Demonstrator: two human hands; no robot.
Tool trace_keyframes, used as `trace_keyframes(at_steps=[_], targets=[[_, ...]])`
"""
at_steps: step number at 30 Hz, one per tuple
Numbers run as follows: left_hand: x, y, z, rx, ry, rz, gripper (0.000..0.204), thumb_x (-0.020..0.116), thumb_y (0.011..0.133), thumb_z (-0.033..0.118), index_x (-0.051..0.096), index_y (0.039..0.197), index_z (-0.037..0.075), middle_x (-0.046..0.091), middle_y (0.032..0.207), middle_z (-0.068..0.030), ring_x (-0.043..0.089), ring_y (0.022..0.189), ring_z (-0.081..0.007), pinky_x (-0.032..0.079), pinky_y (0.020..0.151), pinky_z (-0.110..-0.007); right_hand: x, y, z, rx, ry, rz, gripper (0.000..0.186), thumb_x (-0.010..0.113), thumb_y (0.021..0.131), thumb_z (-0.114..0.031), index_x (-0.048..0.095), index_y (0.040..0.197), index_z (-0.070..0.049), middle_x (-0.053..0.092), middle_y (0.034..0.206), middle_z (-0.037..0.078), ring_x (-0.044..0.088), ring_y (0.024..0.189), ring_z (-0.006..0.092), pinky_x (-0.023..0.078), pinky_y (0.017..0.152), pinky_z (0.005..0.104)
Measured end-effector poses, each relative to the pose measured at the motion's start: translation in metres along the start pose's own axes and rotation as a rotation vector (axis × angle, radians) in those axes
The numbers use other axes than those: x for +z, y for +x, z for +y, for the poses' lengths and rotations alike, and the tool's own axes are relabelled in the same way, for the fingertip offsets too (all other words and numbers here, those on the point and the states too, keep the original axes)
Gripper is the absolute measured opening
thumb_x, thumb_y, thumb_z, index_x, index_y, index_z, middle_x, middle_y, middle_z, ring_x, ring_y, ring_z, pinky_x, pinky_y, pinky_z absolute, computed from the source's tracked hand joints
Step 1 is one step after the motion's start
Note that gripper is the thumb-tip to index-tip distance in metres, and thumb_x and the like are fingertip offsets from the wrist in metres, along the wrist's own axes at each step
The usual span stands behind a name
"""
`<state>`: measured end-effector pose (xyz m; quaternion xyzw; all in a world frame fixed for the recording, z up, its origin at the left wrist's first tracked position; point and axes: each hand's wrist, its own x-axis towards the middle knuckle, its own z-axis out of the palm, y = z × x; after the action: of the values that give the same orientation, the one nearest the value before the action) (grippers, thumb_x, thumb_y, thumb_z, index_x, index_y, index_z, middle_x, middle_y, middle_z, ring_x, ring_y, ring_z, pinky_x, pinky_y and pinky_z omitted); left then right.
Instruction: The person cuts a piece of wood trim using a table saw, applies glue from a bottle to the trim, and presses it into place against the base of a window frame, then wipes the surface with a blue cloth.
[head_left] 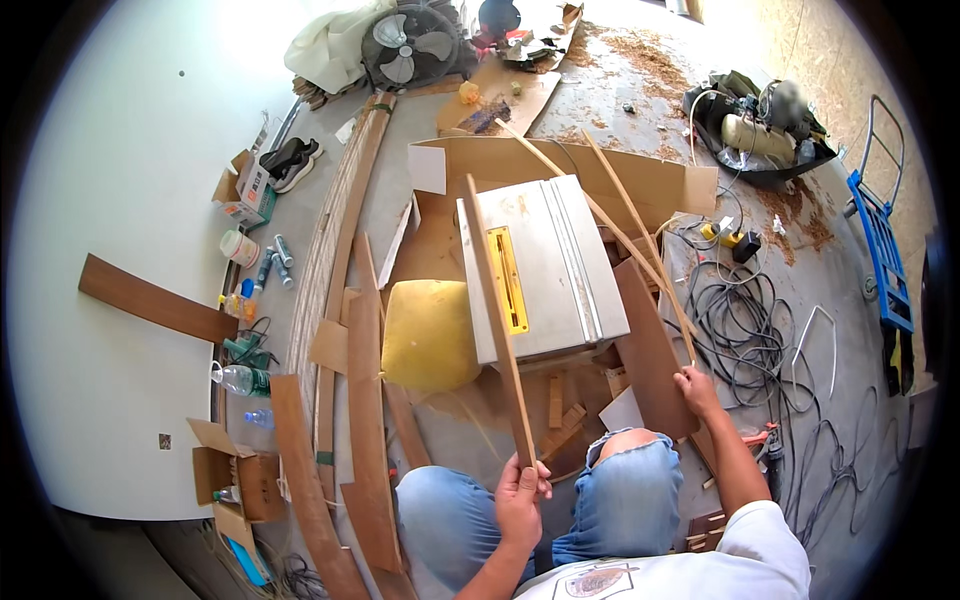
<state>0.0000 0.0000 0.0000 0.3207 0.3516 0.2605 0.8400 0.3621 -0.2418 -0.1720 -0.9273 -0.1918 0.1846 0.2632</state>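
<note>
My left hand (520, 503) is closed round the near end of a long narrow brown board (503, 350). The board stands on edge along the left part of a table saw's silver top (548, 250), beside the yellow blade insert (508, 280). My right hand (697, 389) is closed at the near end of a thin wooden strip (640, 235), out to the right of the saw. Another strip (600, 215) crosses it. A wide brown board (650, 350) leans by the saw, just left of my right hand.
A yellow cushioned stool (432, 335) stands left of the saw. Long planks (365, 400) lie farther left, near bottles (240, 379) and an open carton (255, 485). Coiled cables (740, 310) spread over the floor at right, before a blue hand truck (884, 250). Cardboard (560, 155) stands behind the saw.
</note>
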Motion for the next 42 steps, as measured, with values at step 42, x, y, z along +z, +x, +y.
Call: trace_keyframes(at_steps=[42], targets=[[0.019, 0.047, 0.153, 0.582, 1.302, -0.38, 0.029, 0.076, 0.091, 0.004, 0.074, 0.12, 0.0, 0.073, 0.083, -0.01, 0.07, 0.073, -0.025, 0.055, 0.066, -0.034, 0.039, 0.272, -0.353, -0.848, -0.117, 0.291, 0.037, 0.068, 0.099, -0.027, 0.072, 0.131, -0.01, 0.07, 0.128, 0.014, 0.059, 0.127, 0.0309, 0.045, 0.112, 0.043]])
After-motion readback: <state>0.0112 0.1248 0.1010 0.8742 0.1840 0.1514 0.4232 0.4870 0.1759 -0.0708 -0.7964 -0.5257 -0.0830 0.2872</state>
